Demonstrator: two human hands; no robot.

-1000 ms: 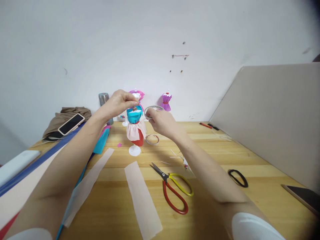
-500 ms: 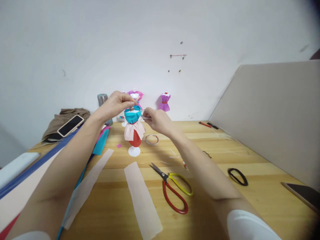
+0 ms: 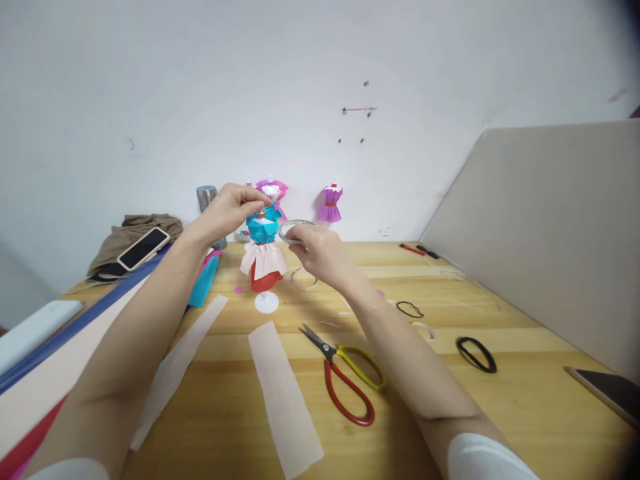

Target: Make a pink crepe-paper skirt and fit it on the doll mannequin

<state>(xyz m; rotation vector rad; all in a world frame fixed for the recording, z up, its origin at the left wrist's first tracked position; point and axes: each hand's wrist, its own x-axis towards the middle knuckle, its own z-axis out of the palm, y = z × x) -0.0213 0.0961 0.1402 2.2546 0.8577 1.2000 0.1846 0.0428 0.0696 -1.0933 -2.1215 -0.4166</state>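
Observation:
A small dress form (image 3: 263,231) stands on a white round base (image 3: 267,303), wearing a teal top, a pale pink overskirt and a red skirt. My left hand (image 3: 231,212) is closed in a pinch at its neck; the fingertips partly hide what is there. Just right of the teal top, my right hand (image 3: 323,253) is closed on a narrow tape roll (image 3: 296,223), held up off the table. Two pale pink paper strips (image 3: 285,400) lie in front, and scissors (image 3: 327,350) with one red and one yellow handle rest to their right.
Other dressed forms stand by the wall, one in a purple dress (image 3: 331,203). Another tape ring (image 3: 304,278) lies behind my right hand. At left are a phone (image 3: 144,249), brown cloth (image 3: 131,233) and paper sheets. A black hair tie (image 3: 476,355) lies at right.
The dress form has turned and shifted slightly left, its red skirt showing wider. My right hand has moved a little right, and the tape roll shows more of its ring.

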